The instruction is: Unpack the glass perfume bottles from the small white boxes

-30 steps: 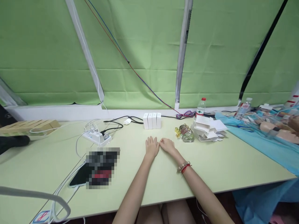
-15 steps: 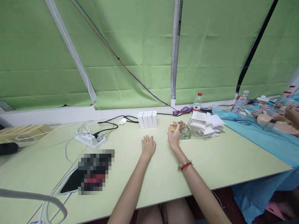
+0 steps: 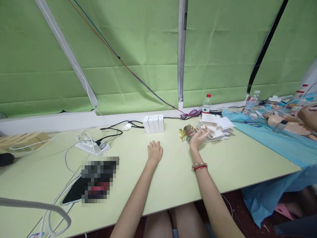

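My left hand lies flat on the pale table, fingers spread, with nothing in it. Just beyond it stands a row of several small white boxes. Over on the right, my right hand is turned partly palm up, its fingers loosely bent and apart, and I see nothing held in it. Its fingertips overlap the near left side of a heap of white folded card pieces; contact cannot be made out. Left of this hand lies a small pile of shiny gold and green trinkets, partly hidden by it.
A red-capped bottle stands behind the card heap. At left are a power strip with cables, a dark tablet-like device and cardboard boxes. A blue cloth with a mannequin head covers the right side.
My right hand has moved right, from the near left side of the trinkets to the white card heap, uncovering yellow pieces. My left hand stays put on the table. The view has shifted slightly.
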Motion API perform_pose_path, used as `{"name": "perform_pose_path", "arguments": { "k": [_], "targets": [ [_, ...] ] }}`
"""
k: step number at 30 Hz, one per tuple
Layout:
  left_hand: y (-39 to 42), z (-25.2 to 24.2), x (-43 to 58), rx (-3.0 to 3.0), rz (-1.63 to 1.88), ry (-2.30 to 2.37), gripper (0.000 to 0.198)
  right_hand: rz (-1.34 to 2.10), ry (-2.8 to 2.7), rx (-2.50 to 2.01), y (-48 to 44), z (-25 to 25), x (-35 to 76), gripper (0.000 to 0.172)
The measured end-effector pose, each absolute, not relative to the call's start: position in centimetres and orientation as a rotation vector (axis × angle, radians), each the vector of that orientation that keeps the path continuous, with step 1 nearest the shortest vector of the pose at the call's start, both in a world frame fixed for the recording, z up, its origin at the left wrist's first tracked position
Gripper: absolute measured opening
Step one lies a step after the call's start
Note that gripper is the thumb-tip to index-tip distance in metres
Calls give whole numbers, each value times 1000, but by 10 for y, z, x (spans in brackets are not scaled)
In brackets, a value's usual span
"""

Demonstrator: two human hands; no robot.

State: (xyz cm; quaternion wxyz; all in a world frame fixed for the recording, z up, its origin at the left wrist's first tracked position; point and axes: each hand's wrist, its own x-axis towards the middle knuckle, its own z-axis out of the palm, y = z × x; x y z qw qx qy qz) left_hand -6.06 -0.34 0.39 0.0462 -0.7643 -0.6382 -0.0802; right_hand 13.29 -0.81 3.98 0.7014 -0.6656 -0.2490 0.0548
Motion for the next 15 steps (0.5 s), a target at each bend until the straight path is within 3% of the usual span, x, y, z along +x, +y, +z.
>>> {"name": "perform_pose_path", "arguments": {
  "k": [10,15],
  "targets": [
    [-2,2,-61,-2342,-249,-1958,47,-34,-407,-1601,-12,32,155,50],
    [-3,4,-60,-2345,-239,-1970,48,-30,-615,-1675,-13,26,158,52]
  ]
}}
